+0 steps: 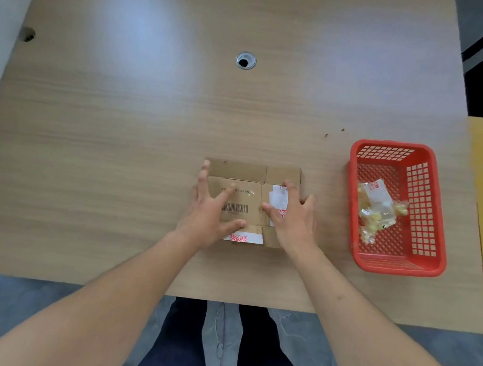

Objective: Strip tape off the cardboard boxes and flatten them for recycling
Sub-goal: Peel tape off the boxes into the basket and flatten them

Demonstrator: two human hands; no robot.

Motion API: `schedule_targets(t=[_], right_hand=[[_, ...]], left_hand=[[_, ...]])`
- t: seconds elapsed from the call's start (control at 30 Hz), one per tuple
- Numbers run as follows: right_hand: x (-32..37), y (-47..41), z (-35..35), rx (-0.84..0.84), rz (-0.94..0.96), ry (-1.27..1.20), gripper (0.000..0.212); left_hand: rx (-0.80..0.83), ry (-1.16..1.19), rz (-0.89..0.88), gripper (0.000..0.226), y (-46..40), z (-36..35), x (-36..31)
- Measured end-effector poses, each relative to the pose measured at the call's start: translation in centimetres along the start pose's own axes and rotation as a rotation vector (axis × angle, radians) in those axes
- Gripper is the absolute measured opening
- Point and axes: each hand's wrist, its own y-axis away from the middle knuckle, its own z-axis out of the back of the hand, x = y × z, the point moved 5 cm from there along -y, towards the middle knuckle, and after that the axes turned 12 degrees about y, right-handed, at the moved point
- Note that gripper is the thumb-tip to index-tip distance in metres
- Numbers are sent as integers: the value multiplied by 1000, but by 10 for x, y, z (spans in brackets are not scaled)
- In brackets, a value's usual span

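Nearest: two bare forearms reach forward over the front edge of the surface, dark trousers and grey floor below.

Left hand lies spread on the cardboard box, fingers straight and fanned, thumb along the near flap, outer fingers over the box's left edge. Right hand likewise spread and flat on the right part, fingers splayed, one near the right edge. Neither grips anything; both appear to press down.

The box lies directly under both hands, just beyond the near middle of the surface, already collapsed flat or nearly so. Long axis runs left to right, flaps at the near and far sides. Both hands equally close, one per half, so a downward press to finish flattening looks like the move in hand.

Markings: a barcode between the hands, with faint printing above and small digits below, unreadable. White label with red print under the right fingers; white strip with red QR-like marks on the near flap. Text illegible.

Farther right, well apart from the box: red basket holding crumpled stripped tape and a white-red label scrap.

Farthest: cable grommet in the surface.
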Motion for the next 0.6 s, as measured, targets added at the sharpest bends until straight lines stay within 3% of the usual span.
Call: schedule_targets(t=[0.1, 0.17, 0.27, 0.43, 0.6], right_hand=[[5, 0, -10, -87, -38, 80, 72], [11, 1, -12, -167, -63, 262, 70], [14, 0, -22, -249, -64, 471, 64], [17, 4, -44, -314, 396, 446, 54], [15, 3, -51, -201, 412, 548, 74]], left_hand=[[76, -238, -43, 91, -9, -14, 15], [80, -391, -92, 92, -16, -22, 19], [83, -436, -158, 91, -18, -30, 24], [104, -467, -152, 91, -18, -29, 32], [108, -476, -210, 101, -18, -23, 36]])
